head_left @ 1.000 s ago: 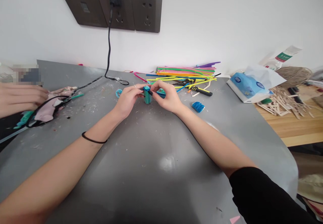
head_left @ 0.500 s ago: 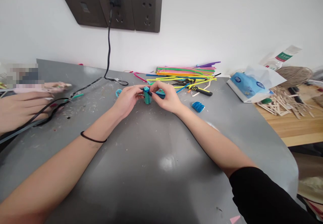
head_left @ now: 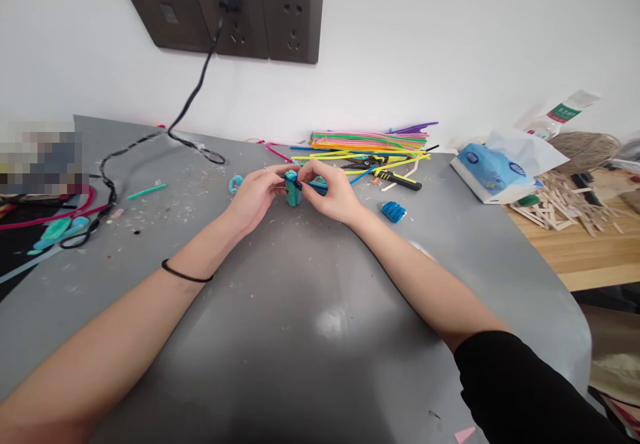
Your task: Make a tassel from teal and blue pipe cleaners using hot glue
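The teal bundle [head_left: 293,195] looks fuzzy and matt, the table [head_left: 280,337] smooth and glossy; near its back-right corner, paper tissue [head_left: 527,149] tops a plastic pack [head_left: 487,167].

The bare left forearm [head_left: 117,337], circled by a thin black braided-looking band [head_left: 186,275], reaches from the near left toward the far middle. The bare right forearm [head_left: 420,284] angles in from the near right, its upper part inside a loose black fabric sleeve [head_left: 525,384]. The left hand [head_left: 254,199] and right hand [head_left: 330,192] face each other, fingers bent inward; the fingertips' exact contact seems partly hidden.
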`<state>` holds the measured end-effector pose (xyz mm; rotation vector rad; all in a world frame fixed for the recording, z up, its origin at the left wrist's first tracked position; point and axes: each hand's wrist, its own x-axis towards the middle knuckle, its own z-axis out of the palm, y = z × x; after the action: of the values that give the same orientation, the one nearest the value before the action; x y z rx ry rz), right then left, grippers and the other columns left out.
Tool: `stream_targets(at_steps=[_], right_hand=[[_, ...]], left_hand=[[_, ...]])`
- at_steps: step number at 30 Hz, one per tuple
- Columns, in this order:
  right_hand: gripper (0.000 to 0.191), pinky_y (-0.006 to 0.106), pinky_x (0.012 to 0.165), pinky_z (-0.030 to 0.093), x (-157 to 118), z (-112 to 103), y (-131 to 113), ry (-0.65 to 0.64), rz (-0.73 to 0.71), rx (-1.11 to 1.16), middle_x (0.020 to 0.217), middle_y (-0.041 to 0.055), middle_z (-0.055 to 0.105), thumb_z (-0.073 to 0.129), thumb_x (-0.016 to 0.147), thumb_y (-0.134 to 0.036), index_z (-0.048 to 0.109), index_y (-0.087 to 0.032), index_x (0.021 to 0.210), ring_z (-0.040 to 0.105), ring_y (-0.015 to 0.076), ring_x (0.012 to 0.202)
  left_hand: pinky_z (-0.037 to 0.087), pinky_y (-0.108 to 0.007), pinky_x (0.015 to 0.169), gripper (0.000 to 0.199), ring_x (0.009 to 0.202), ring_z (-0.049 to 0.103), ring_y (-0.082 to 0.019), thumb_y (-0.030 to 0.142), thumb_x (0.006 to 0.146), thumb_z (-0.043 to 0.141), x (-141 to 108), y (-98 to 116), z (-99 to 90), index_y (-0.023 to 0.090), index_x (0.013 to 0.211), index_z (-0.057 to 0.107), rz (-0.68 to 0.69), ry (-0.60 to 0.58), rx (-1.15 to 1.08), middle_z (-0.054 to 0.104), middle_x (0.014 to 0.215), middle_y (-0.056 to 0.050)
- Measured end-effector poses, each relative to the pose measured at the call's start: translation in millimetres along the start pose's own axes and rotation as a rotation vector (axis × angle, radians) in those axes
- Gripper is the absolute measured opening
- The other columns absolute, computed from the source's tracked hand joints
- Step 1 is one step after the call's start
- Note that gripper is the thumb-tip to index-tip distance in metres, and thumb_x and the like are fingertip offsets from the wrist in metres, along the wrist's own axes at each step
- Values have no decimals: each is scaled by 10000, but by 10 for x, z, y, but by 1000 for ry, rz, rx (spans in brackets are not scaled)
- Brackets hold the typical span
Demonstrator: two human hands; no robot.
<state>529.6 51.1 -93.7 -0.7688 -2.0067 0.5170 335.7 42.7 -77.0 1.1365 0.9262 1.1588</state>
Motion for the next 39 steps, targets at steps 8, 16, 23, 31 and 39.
stream_targets(at_steps=[8,16,23,31,39], right_hand=[[15,357,847,585,-5,6,23,-15,-1,-4,913,34,706,570,995,-230,582,-232,986,645,184,832],[29,343,845,580,-4,12,22,-18,20,19,912,31,709,593,1019,-260,602,-233,1020,668,185,846],[44,347,862,575,-4,7,19,-14,18,27,909,26,695,597,1016,-257,569,-235,991,648,179,838],[63,372,856,597,6,8,32,-5,22,22,916,48,716,569,1013,-279,586,-230,977,654,193,827],[71,354,848,592,5,-1,50,1,34,-38,929,54,732,561,1017,-265,619,-227,1000,650,190,830]], left_hand=[[597,-375,846,246,961,712,-256,469,795,789,-2,-59,-33,225,829,792,168,-8,156,795,969,-76],[622,-436,964,597,1056,760,-314,736,742,913,-44,-23,-62,203,993,818,177,-36,337,841,1091,-131],[600,-473,1075,550,1162,763,-345,716,845,820,-56,28,-80,196,1019,849,224,-60,447,856,1136,-130],[591,-454,1074,374,1191,747,-358,608,892,821,-35,22,-98,243,962,867,232,-73,411,850,1105,-117],[572,-449,1084,333,1178,733,-340,532,882,828,-7,24,-143,227,1009,871,204,-30,440,853,1148,-105]])
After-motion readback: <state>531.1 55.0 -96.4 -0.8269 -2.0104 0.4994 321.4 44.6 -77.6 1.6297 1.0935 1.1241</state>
